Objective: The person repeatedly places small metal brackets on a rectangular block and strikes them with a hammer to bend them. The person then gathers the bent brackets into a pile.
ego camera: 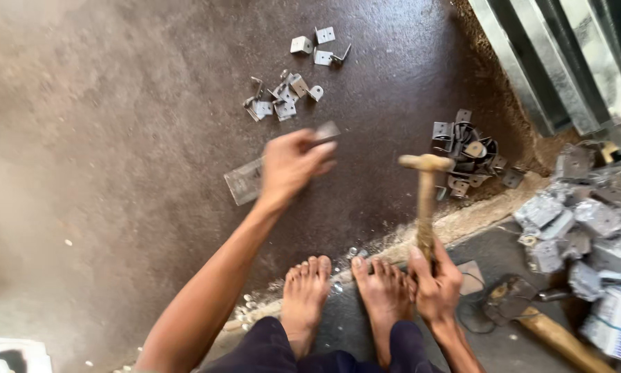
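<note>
Hammer (426,200), wooden handle upright, gripped near its lower end in the right hand (435,283), fist closed around it; head blurred above the hand. Left hand (291,166) out ahead, fingers clamped on a flat metal strip (248,181) that sticks out both sides of it. Beyond the left hand: scattered small brackets (283,97). Dark bracket pile (466,155) just right of the hammer head. Second hammer (531,318) lies right of the right hand. Bare feet (345,290) between the wrists.

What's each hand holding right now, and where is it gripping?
Left hand grips a flat metal strip around its middle. Right hand grips a wooden-handled hammer at the handle's lower end, head raised.
</note>
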